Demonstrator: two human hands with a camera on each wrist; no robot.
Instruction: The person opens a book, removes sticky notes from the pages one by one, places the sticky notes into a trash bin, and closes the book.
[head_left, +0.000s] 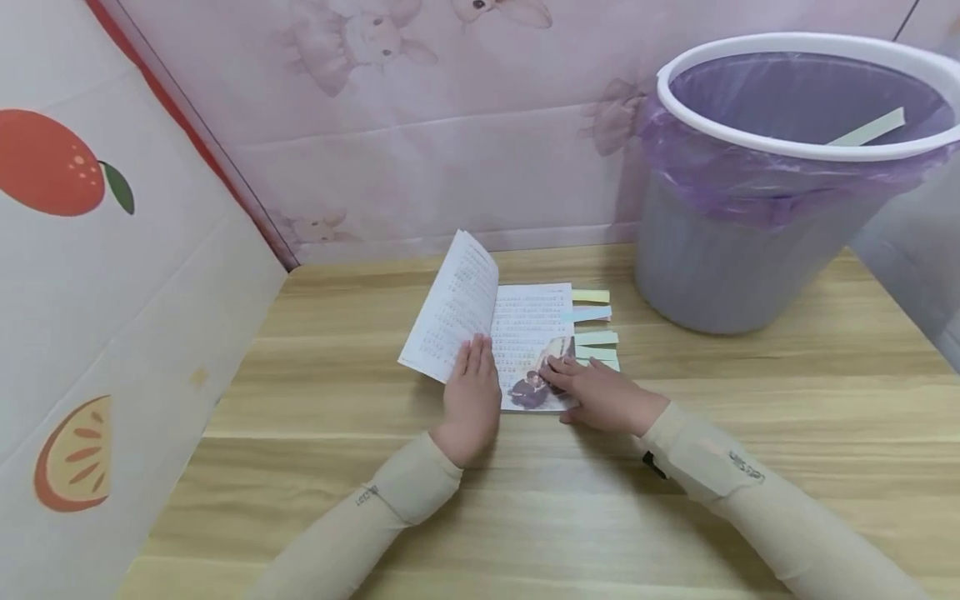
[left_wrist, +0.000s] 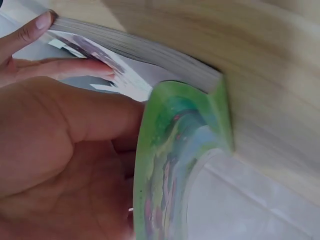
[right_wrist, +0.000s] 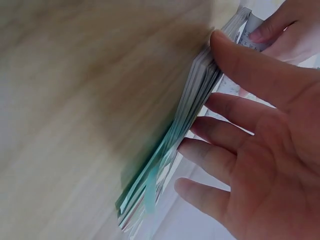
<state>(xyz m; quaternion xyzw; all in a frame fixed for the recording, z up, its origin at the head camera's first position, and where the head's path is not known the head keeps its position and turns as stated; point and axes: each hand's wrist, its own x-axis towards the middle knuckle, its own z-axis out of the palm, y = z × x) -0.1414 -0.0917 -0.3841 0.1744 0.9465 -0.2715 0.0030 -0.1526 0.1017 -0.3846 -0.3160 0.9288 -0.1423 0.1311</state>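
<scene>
An open book (head_left: 528,321) lies on the table, its right page printed with text and a brown picture in the lower corner. Its left leaves (head_left: 453,304) stand tilted up; the left wrist view shows the colourful green-edged cover (left_wrist: 160,145) curving upward. My left hand (head_left: 474,408) rests straight fingers against the raised side, close to the spine. With fingers spread, my right hand (head_left: 609,398) presses on the pictured corner, the thumb at the book's lower edge. Yellow, blue and green paper strips (head_left: 597,338) stick out from the right edge of the pages.
A grey bin (head_left: 712,250) with a white rim and purple liner stands at the back right of the wooden table (head_left: 315,492). One pale green strip (head_left: 870,129) pokes out of it. Printed fabric walls (head_left: 450,183) border the table at the back and left.
</scene>
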